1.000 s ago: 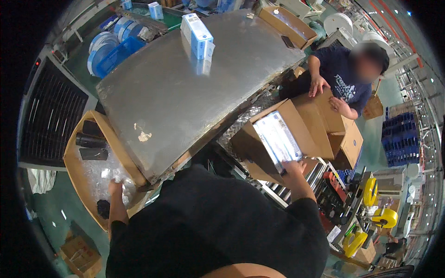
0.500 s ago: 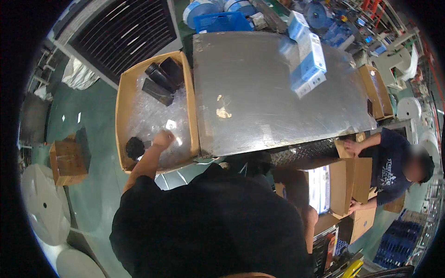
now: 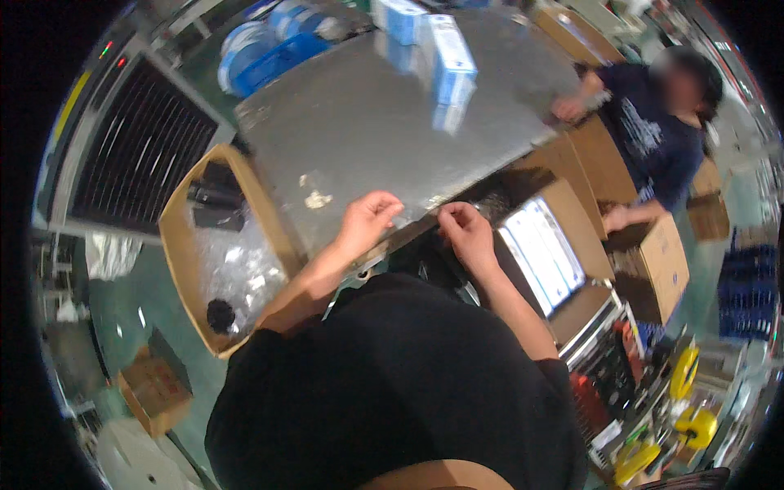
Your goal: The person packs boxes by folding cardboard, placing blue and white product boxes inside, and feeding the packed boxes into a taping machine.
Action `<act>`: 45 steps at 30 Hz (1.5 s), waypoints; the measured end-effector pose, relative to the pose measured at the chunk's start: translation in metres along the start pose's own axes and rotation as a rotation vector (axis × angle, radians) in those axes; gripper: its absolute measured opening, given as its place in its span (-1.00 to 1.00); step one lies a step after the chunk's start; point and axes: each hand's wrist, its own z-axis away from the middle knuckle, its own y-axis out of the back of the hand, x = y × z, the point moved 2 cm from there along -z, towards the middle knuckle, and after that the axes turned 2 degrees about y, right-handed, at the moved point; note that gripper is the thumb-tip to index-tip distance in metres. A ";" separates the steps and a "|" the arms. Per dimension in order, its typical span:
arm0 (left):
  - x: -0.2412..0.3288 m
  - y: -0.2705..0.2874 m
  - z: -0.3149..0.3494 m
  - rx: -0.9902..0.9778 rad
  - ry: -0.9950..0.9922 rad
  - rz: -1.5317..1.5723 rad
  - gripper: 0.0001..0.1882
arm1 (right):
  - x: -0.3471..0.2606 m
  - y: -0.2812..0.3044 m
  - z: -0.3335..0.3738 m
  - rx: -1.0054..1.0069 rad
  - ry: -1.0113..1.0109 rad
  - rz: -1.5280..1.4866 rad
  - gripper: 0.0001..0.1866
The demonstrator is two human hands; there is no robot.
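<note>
The packing here looks partway along to me: pale, blue-marked packs [image 3: 543, 257] lie inside the open carton [image 3: 590, 233] right of centre in the frame, its flaps unclosed, while two blue-and-white boxes [image 3: 452, 59] sit out on the metal table [image 3: 359, 151] near the top, so I'd judge the filling and closing unfinished. The left hand [image 3: 372, 220] is over the table's near edge at mid-frame, thumb and fingers drawn close; the right hand [image 3: 467, 233] is just across from it, fingers curled, beside the carton. The two hands are apart, and I can't tell whether either pinches something small and clear. The packs' long axis slants from upper left to lower right, though which end is the front I can't make out; the nearer table box runs nearly up the frame, its blue end facing down, tipped slightly rightward
</note>
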 end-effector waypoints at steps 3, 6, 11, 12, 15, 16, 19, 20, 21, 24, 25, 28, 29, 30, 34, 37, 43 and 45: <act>0.025 -0.062 0.003 -0.181 -0.639 -0.605 -0.89 | 0.025 0.044 0.008 -0.099 -0.539 -0.513 -0.65; 0.014 -0.114 0.007 -0.325 -0.725 -0.589 -0.80 | 0.081 0.078 0.025 -0.089 -0.446 -0.723 -0.77; 0.032 -0.185 0.019 -0.361 -0.527 -0.605 -0.73 | 0.188 0.201 0.016 0.497 -0.076 0.310 -0.67; 0.028 -0.193 0.014 -0.397 -0.533 -0.614 -0.73 | 0.220 0.233 0.016 0.555 -0.237 0.484 -0.66; 0.020 -0.211 0.006 -0.508 -0.528 -0.661 -0.75 | 0.276 0.287 0.035 0.508 -0.413 0.607 -0.58; 0.021 -0.215 0.005 -0.532 -0.530 -0.694 -0.75 | 0.279 0.295 0.032 0.456 -0.466 0.585 -0.57; 0.014 -0.222 -0.002 -0.564 -0.493 -0.717 -0.76 | 0.265 0.294 0.024 0.496 -0.557 0.571 -0.53; 0.012 -0.224 -0.006 -0.557 -0.480 -0.719 -0.77 | 0.257 0.294 0.021 0.545 -0.571 0.580 -0.51; 0.009 -0.225 -0.011 -0.553 -0.470 -0.722 -0.77 | 0.257 0.297 0.020 0.554 -0.579 0.579 -0.51; 0.007 -0.222 -0.032 -0.573 -0.396 -0.815 -0.52 | 0.228 0.291 0.023 0.575 -0.660 0.542 -0.48; 0.008 -0.223 -0.041 -0.547 -0.431 -0.835 -0.44 | 0.210 0.294 0.030 0.691 -0.553 0.636 -0.47; -0.009 -0.235 -0.074 -0.751 -0.310 -0.764 0.13 | 0.152 0.298 0.071 1.044 -0.398 0.842 -0.44; -0.011 -0.242 -0.082 -0.830 -0.269 -0.703 0.21 | 0.127 0.300 0.090 1.171 -0.452 0.852 -0.42; -0.014 -0.254 -0.085 -0.999 -0.239 -0.809 0.26 | 0.137 0.304 0.105 1.230 -0.644 0.708 -0.41; -0.053 -0.307 -0.100 -1.643 -0.181 -1.088 0.16 | 0.171 0.284 0.105 0.845 -0.389 0.592 -0.31; -0.102 -0.337 -0.127 -1.943 0.034 -1.035 0.17 | 0.202 0.299 0.083 0.258 -0.587 0.654 -0.32; -0.103 -0.352 -0.154 -1.825 0.141 -1.129 0.13 | 0.220 0.293 0.084 -0.242 -0.472 1.236 -0.27; -0.092 -0.355 -0.160 -1.546 0.001 -1.258 0.12 | 0.215 0.310 0.064 -0.027 -0.555 0.954 -0.33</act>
